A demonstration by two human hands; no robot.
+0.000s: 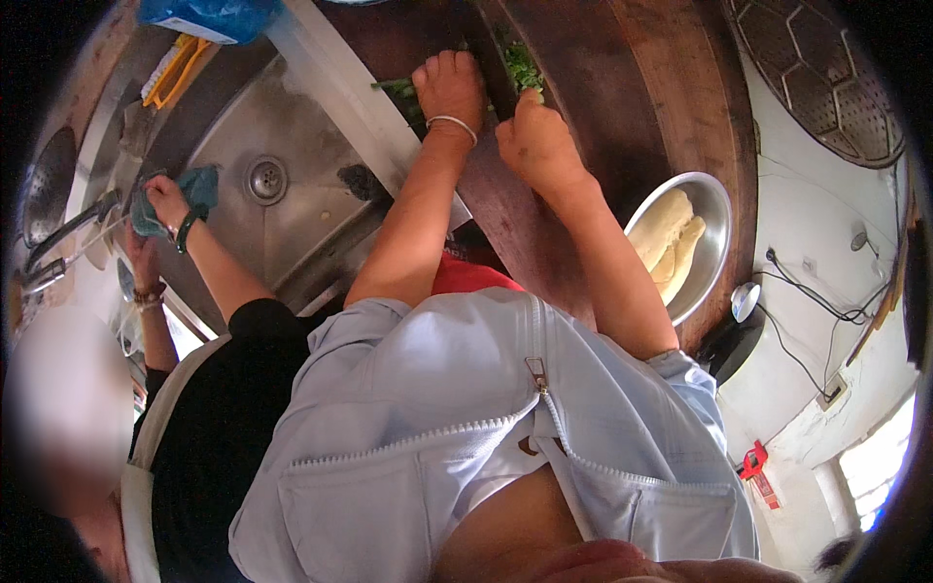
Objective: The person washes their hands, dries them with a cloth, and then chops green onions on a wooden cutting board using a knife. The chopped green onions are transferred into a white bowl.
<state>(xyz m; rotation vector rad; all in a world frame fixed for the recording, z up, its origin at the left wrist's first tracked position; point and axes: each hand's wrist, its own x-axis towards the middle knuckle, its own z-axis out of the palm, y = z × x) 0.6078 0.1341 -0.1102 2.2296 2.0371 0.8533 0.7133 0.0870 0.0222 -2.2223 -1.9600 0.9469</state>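
Observation:
My left hand (450, 87), with a bracelet at the wrist, presses down on a bunch of green stalks (397, 89) on the dark wooden board (503, 208). The stalks poke out to the left of its fingers. Close by on the right, my right hand (543, 146) is closed around the handle of a kitchen knife, the handle itself hidden by my fingers. The dark knife blade (497, 69) stands between the left hand and a small heap of chopped greens (523, 67).
A steel bowl (721, 218) holding pale dough (663, 237) stands right of my right forearm. To the left is a steel sink (306, 138); there a co-worker's hand (166, 200) holds a teal cloth (198, 191) near the faucet (69, 226). A yellow brush (175, 73) lies behind.

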